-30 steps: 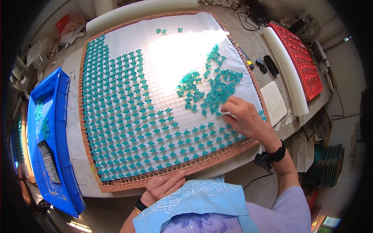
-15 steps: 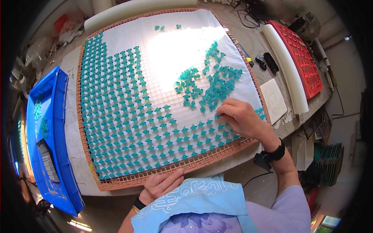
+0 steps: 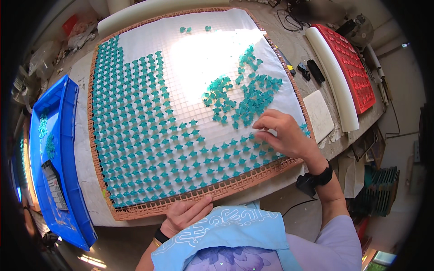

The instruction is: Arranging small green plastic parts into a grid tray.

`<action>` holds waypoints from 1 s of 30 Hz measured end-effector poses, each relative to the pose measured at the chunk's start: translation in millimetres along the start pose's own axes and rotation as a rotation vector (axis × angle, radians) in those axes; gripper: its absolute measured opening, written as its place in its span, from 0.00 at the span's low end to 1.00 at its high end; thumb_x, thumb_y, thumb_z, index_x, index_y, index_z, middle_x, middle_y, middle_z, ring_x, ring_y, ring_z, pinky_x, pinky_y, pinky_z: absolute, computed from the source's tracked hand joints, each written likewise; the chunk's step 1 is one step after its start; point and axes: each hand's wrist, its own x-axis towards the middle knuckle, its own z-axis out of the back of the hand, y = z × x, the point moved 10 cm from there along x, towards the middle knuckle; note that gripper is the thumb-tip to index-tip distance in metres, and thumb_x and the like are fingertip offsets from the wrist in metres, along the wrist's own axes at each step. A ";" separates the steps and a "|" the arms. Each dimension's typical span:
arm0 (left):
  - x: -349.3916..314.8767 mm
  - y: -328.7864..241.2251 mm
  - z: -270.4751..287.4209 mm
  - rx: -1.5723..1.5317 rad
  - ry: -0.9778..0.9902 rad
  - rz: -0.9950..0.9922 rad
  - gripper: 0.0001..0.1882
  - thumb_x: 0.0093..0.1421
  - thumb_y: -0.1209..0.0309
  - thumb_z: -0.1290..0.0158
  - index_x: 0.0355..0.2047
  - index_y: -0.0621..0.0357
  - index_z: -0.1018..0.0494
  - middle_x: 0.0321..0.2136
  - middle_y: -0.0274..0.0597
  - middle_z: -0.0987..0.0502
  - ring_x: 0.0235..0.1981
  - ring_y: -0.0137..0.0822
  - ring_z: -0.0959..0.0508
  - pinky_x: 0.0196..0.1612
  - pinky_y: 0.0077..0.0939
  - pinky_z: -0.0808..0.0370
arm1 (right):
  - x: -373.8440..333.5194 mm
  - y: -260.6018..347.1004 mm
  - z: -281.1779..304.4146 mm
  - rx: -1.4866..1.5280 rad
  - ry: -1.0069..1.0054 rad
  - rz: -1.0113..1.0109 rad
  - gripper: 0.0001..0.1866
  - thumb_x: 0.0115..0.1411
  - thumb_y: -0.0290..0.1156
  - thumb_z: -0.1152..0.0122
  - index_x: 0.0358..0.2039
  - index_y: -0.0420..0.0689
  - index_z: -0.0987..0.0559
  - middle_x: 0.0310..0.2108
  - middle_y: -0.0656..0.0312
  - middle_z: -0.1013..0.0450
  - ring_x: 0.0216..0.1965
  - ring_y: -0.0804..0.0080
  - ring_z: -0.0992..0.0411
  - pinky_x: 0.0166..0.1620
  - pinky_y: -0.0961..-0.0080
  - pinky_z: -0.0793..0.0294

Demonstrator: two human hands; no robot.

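Note:
Small teal star-like pieces (image 3: 135, 117) stand in rows on a white gridded sheet (image 3: 190, 58), laid over a brown lattice tray (image 3: 217, 189). A loose heap of the same pieces (image 3: 255, 99) lies right of the middle, just beyond my right hand (image 3: 281, 135). That hand hovers over the front right rows, thumb and forefinger a little apart, with nothing visible between them. My left hand (image 3: 186, 217) rests at the tray's near edge, its fingers stretched along the rim, holding nothing I can see.
On the left stands a blue bin (image 3: 68, 158) with teal pieces and a dark-and-white object. To the right lie a white tile (image 3: 318, 116), black tools (image 3: 315, 72), a white roll (image 3: 334, 77) and a red tray (image 3: 355, 67). Another white roll (image 3: 149, 16) borders the far edge.
My right thumb and forefinger have parted from a pinch, and the hand has shifted slightly up. My left hand stays at the rim.

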 end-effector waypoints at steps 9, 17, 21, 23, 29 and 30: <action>0.2 0.6 0.5 0.004 -0.020 0.005 0.11 0.52 0.70 0.41 0.35 0.49 0.14 0.46 0.31 0.14 0.31 0.23 0.22 0.27 0.19 0.32 | 13.8 1.8 -4.0 -0.240 -0.058 0.076 0.09 0.56 0.22 0.34 0.38 0.42 0.21 0.32 0.56 0.30 0.37 0.56 0.26 0.39 0.62 0.24; -0.4 0.1 0.5 -0.020 -0.019 0.014 0.11 0.52 0.70 0.41 0.36 0.49 0.14 0.46 0.31 0.14 0.30 0.24 0.22 0.26 0.19 0.32 | 23.4 9.6 -8.8 -0.275 -0.066 0.103 0.06 0.56 0.24 0.33 0.31 0.41 0.23 0.32 0.56 0.30 0.37 0.56 0.26 0.40 0.62 0.24; -0.9 0.4 -0.4 -0.007 -0.020 0.002 0.12 0.52 0.70 0.41 0.36 0.49 0.14 0.46 0.31 0.14 0.30 0.24 0.22 0.26 0.19 0.32 | 25.0 6.0 -8.0 -0.301 -0.058 0.044 0.06 0.55 0.26 0.33 0.29 0.41 0.23 0.30 0.55 0.30 0.37 0.55 0.26 0.40 0.61 0.24; -0.5 0.5 0.2 -0.013 -0.027 0.001 0.12 0.52 0.70 0.41 0.36 0.48 0.14 0.46 0.31 0.14 0.30 0.24 0.22 0.26 0.19 0.32 | 25.6 5.0 -8.9 -0.311 -0.069 0.048 0.05 0.55 0.26 0.34 0.29 0.40 0.23 0.30 0.55 0.30 0.36 0.55 0.26 0.39 0.61 0.24; -2.2 1.6 1.9 -0.019 -0.025 0.002 0.12 0.52 0.71 0.41 0.37 0.48 0.14 0.47 0.31 0.15 0.31 0.24 0.22 0.26 0.18 0.33 | 18.8 -7.3 5.2 -0.208 -0.051 -0.029 0.04 0.56 0.24 0.36 0.32 0.38 0.20 0.32 0.54 0.27 0.36 0.55 0.24 0.40 0.62 0.23; -0.9 1.3 1.4 -0.017 -0.017 -0.001 0.12 0.52 0.71 0.41 0.37 0.49 0.14 0.47 0.32 0.15 0.31 0.24 0.22 0.26 0.19 0.33 | 16.0 -15.1 5.4 -0.154 -0.022 -0.067 0.05 0.56 0.23 0.36 0.34 0.38 0.19 0.33 0.54 0.26 0.36 0.55 0.24 0.40 0.62 0.23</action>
